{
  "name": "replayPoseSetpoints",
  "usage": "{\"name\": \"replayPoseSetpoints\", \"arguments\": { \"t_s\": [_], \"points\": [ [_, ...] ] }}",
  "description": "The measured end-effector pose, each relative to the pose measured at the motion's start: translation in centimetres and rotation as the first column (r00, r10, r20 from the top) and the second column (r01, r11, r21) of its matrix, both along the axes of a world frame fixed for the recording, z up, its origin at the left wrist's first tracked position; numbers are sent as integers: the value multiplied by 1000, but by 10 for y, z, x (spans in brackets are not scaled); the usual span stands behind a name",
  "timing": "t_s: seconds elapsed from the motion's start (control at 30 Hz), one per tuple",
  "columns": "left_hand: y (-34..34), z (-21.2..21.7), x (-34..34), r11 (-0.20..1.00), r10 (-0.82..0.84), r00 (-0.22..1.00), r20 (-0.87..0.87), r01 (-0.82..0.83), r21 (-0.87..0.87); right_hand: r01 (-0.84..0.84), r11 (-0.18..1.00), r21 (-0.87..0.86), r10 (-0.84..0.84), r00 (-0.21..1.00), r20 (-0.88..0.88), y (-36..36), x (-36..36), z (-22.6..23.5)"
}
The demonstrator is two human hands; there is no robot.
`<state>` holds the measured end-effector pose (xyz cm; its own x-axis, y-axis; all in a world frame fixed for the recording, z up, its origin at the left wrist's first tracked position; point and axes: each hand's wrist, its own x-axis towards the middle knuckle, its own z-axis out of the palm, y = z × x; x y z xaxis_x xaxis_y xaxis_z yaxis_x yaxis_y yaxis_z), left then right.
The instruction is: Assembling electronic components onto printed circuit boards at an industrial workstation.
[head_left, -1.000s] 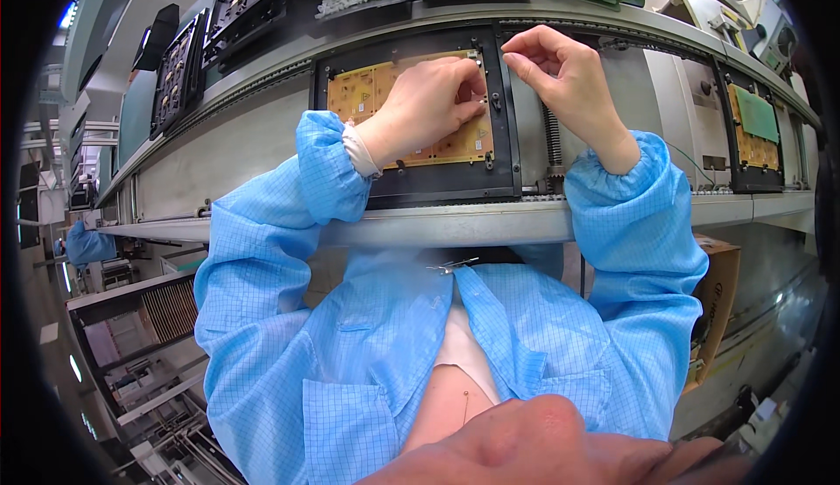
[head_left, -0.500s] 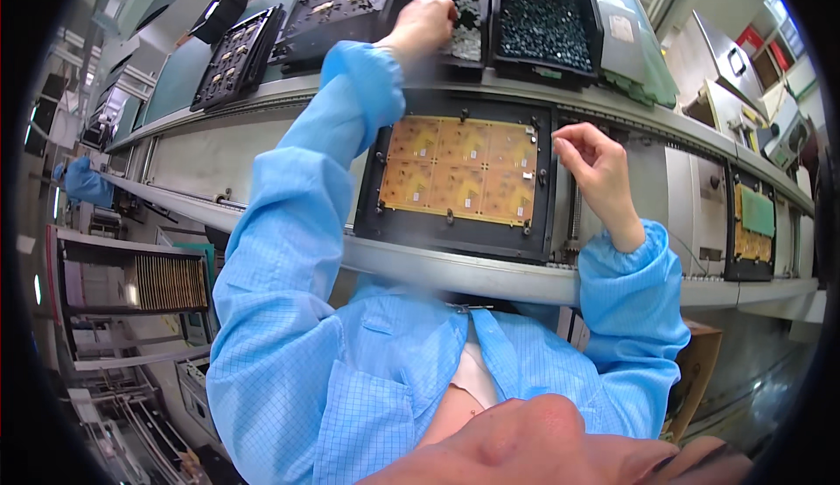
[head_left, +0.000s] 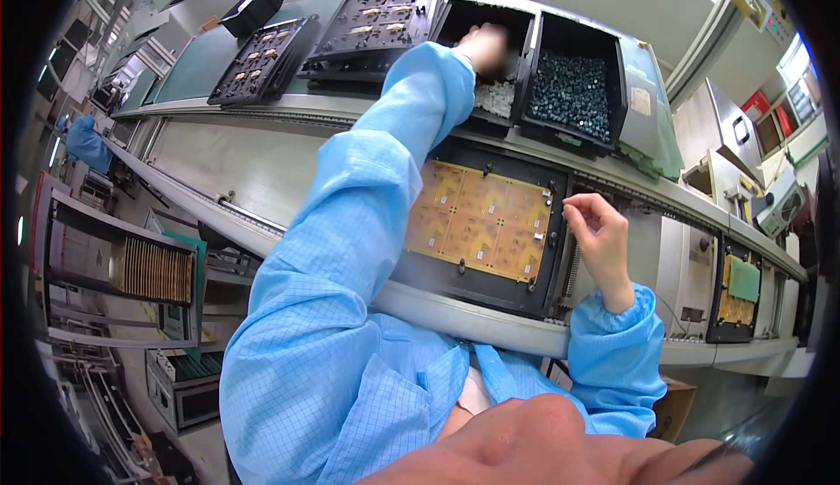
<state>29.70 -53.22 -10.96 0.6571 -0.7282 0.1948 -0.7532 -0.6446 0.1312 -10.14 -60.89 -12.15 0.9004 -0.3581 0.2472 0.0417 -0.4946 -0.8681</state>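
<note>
My left hand (head_left: 484,50) reaches into a black bin (head_left: 461,18) that holds small white parts (head_left: 495,98). Its fingertips are smeared by motion and partly hidden, so whether they hold a part cannot be made out. In front of me, a yellow-brown circuit board panel (head_left: 477,223) lies in a black carrier frame (head_left: 420,277) on the conveyor. Two small white parts (head_left: 539,236) sit near the panel's right edge. Just right of that edge hovers my right hand (head_left: 600,242), thumb and fingertips pinched together; anything between them is too small to see.
A second black bin (head_left: 570,91) of dark blue-green parts stands beside the first. Black trays (head_left: 376,26) with pale pieces lie to the left. Along the front runs a metal rail (head_left: 472,321). Another carrier with a board (head_left: 735,288) rests farther right on the line.
The view has shifted, so the line appears lower and farther right. My left hand stays at the white-parts bin, now deeper over it. My right hand keeps its pinch beside the panel.
</note>
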Motion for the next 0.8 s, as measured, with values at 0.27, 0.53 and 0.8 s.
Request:
{"name": "replayPoseSetpoints", "arguments": {
  "t_s": [0.27, 0.53, 0.8],
  "points": [
    [19, 50, -50, 955, -79, 900, -428, 192, 228, 42, 994, -99, -37, 998, 56, 10, -2, 9],
    [44, 64, -57, 933, -150, 966, -211, 209, 293, 17, 994, -106, -13, 999, 38, 8, -1, 10],
    [61, 46, -57, 946, -317, 943, -99, 321, 34, -36, 977, 209, 53, 996, -76, -3, -9, -4]
  ]
}}
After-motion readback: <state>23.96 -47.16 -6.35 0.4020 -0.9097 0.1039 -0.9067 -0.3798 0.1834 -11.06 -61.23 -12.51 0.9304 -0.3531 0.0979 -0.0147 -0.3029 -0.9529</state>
